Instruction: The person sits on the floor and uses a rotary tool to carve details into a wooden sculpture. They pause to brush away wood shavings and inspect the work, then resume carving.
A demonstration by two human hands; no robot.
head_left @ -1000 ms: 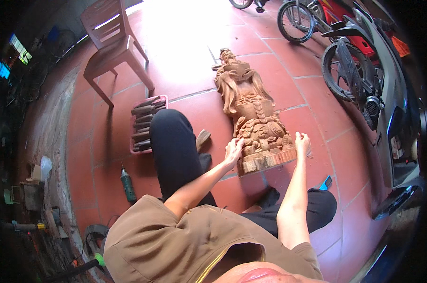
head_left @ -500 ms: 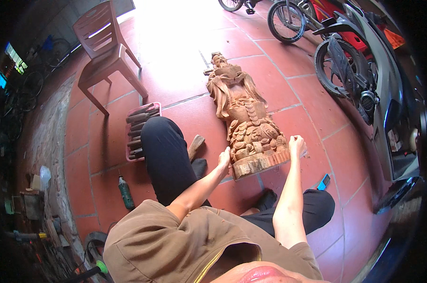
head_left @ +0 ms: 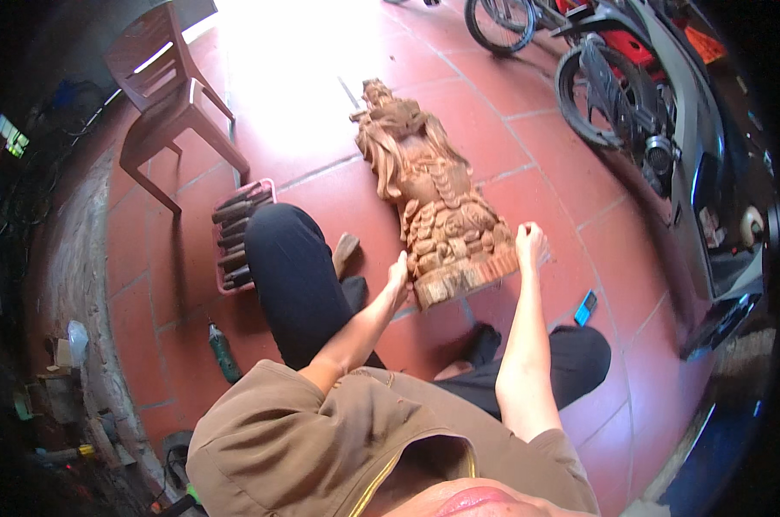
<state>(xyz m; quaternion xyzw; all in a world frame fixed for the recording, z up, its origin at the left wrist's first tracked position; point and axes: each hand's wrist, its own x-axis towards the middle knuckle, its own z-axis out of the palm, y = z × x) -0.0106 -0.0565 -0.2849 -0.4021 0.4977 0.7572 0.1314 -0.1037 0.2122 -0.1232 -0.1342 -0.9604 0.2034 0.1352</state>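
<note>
Red-tiled floor, carved wooden statue, base between left fingers and curled right fingers; both grips unclear

brown top | short sleeves | yellow neckline trim | dark trousers

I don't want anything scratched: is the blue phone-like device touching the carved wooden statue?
Apart. The head view shows it plainly: the right forearm and red floor tiles lie between the carved wooden statue and the blue phone-like device.
</note>
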